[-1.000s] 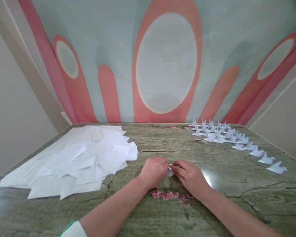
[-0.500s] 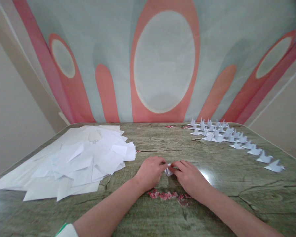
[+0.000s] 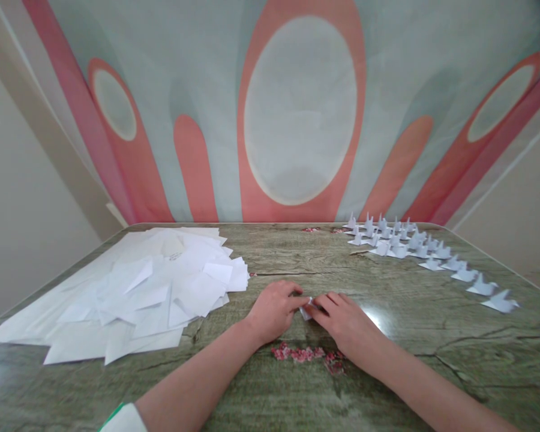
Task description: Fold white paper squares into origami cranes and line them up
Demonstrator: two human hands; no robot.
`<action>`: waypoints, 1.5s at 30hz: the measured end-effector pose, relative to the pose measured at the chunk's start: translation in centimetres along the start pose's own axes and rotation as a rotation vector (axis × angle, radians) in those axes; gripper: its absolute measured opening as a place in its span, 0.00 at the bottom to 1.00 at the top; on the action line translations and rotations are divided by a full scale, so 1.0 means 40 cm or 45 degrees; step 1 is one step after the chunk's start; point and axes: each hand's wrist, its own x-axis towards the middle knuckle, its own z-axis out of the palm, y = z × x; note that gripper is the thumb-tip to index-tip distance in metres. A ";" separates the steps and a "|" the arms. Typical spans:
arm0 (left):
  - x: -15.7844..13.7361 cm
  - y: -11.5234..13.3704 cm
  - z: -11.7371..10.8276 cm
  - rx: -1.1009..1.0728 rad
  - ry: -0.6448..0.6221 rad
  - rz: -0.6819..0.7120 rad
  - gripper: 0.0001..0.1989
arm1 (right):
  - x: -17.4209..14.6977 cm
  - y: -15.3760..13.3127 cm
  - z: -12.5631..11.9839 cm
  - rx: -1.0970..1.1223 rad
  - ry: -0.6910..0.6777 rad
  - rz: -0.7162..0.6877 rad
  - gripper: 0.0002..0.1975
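Note:
A small folded piece of white paper (image 3: 305, 314) lies between my hands at the middle of the table, mostly covered by fingers. My left hand (image 3: 274, 311) pinches it from the left, its index finger stretched over the top. From the other side, my right hand (image 3: 342, 317) grips the paper with thumb and fingertips. Which folds it has under the fingers I cannot make out. Several finished white paper cranes (image 3: 417, 241) stand in slanting rows at the back right.
A wide, loose heap of white paper sheets and squares (image 3: 130, 300) covers the left of the wood-patterned table (image 3: 292, 258). Pink blossoms (image 3: 303, 354) are printed on the tabletop near my wrists. Behind the far edge hangs a patterned cloth (image 3: 299, 108).
My left index finger has stretched rightward across the top of the folded paper. My right fingers have shifted slightly left over it, covering more of it.

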 end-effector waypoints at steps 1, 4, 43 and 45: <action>0.000 0.002 -0.001 0.022 -0.015 0.006 0.17 | 0.000 -0.002 -0.001 -0.006 -0.001 -0.003 0.20; 0.002 0.007 -0.002 0.071 -0.043 -0.016 0.17 | -0.001 -0.006 0.000 -0.008 -0.009 -0.007 0.20; 0.018 0.023 0.023 -0.171 0.151 -0.273 0.08 | 0.008 0.011 0.031 0.375 0.268 0.273 0.09; 0.018 0.030 0.018 -0.108 0.148 -0.208 0.09 | 0.008 0.011 0.030 0.385 0.264 0.281 0.09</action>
